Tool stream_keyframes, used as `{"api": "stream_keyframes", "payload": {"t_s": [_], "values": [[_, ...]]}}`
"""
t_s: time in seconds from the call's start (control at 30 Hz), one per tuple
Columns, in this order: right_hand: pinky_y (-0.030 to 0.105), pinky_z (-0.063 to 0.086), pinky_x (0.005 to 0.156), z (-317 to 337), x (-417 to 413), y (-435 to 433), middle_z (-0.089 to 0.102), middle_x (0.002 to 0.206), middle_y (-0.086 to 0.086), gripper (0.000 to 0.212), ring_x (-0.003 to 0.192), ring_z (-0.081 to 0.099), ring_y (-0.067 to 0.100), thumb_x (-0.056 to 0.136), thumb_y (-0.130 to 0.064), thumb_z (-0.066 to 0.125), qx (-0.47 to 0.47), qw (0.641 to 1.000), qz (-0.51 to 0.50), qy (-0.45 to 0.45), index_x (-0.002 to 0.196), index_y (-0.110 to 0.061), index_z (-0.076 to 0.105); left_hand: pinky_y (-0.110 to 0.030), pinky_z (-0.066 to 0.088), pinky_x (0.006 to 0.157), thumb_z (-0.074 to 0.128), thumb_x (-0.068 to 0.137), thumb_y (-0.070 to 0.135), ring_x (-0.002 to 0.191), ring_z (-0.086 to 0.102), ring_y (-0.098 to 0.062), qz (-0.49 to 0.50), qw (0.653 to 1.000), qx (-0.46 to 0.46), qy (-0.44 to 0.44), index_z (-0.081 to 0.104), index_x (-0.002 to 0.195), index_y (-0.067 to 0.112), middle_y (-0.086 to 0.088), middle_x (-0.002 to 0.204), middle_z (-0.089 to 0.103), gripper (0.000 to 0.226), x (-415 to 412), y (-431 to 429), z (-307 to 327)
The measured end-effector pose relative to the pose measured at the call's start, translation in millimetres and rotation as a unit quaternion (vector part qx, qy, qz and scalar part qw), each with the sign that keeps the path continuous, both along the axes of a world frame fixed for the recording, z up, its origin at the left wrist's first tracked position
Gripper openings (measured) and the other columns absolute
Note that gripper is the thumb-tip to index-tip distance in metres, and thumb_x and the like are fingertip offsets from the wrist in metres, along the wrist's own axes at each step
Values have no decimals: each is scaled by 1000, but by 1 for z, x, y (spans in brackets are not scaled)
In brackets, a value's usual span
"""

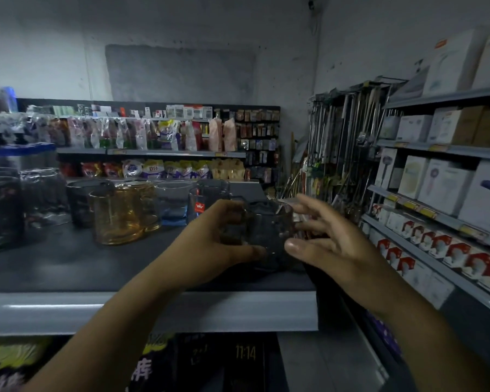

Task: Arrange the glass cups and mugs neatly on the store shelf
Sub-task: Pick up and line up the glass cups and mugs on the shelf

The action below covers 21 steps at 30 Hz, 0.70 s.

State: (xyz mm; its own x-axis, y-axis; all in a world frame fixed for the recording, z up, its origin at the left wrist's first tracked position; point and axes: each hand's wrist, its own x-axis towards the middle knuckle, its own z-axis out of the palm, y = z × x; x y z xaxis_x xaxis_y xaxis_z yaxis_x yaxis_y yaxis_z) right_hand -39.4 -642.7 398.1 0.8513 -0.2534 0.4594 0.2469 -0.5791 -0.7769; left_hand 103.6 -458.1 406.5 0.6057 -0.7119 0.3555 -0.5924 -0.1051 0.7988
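A clear smoky glass mug (266, 230) sits near the right end of the dark shelf top (68, 258). My left hand (210, 236) grips it from the left, fingers curled round its handle side. My right hand (326, 239) is at its right side with fingers spread and relaxed, thumb close to the glass. Further left stand an amber glass cup (115, 217), a second amber one (146, 205) behind it, a dark glass (81, 200), a clear glass with a red label (203, 202) and a bluish glass (173, 200).
Large dark glass jars (0, 205) stand at the shelf's left end. The shelf's grey front edge (153, 309) runs below my arms. Right of me are shelves of white boxes (447, 188) and hanging tools (340, 142). Packaged goods fill the far shelves.
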Motion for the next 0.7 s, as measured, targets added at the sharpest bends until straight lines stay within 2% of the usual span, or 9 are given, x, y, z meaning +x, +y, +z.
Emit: {"api": "stream_keyframes", "payload": {"t_s": [0.07,0.2,0.27,0.3,0.37,0.43,0.5,0.6,0.7], "values": [[22,50,86,-1,-2,14,53,126,-29,78,111,55,-8,67,-76,71,-44,995,-83,-23,137,-50,46,-29,61,84,76,49,69,95,70,-5,55,996,0,-67,45,140,27,16,122,61,104,-5,-5,-3],[12,48,75,-5,12,17,62,114,-18,54,96,60,-8,78,-50,79,-45,984,-161,-52,125,-37,57,-28,58,85,73,57,81,104,65,-9,76,986,13,-147,41,144,28,13,121,60,107,-6,-10,-14],[14,52,69,-4,15,10,68,96,-10,45,83,65,-2,79,-42,81,-16,987,-154,-40,118,-33,60,-24,59,77,69,67,74,98,68,-5,71,988,-1,-136,43,143,27,14,116,65,94,-4,-3,-12],[20,55,70,-3,15,7,69,88,-5,43,78,67,4,80,-39,81,-6,990,-137,-31,116,-32,60,-25,60,72,63,73,70,88,70,-2,79,984,-6,-157,45,141,27,13,107,69,83,-2,4,-10],[27,56,68,-2,16,1,71,80,0,38,73,69,10,84,-30,79,6,994,-104,-17,117,-31,59,-29,60,65,51,83,67,70,68,-1,133,957,-9,-259,47,133,27,13,95,67,64,8,19,-4],[17,50,59,-2,18,-6,72,78,-10,33,68,67,2,88,-24,76,19,996,-84,-10,114,-34,59,-31,57,66,45,85,65,71,65,-7,194,921,9,-336,47,131,27,8,111,61,60,27,32,3],[12,45,54,-1,21,-13,70,76,-18,30,63,63,-6,91,-20,73,42,996,-74,-9,112,-35,58,-34,57,71,46,82,68,85,63,-15,226,903,69,-359,43,138,27,-2,137,44,70,45,37,8],[22,46,61,-3,33,-23,64,85,0,33,60,57,-2,94,-22,69,44,996,-84,1,122,-34,56,-40,60,79,41,76,77,94,61,-16,203,901,135,-360,41,143,29,1,147,33,83,58,33,9],[32,44,62,-4,48,-37,53,86,12,35,63,53,11,97,-20,66,78,994,-79,20,127,-33,54,-33,56,78,46,79,73,96,60,-13,180,911,141,-343,42,141,30,6,146,37,76,63,27,4]]}}
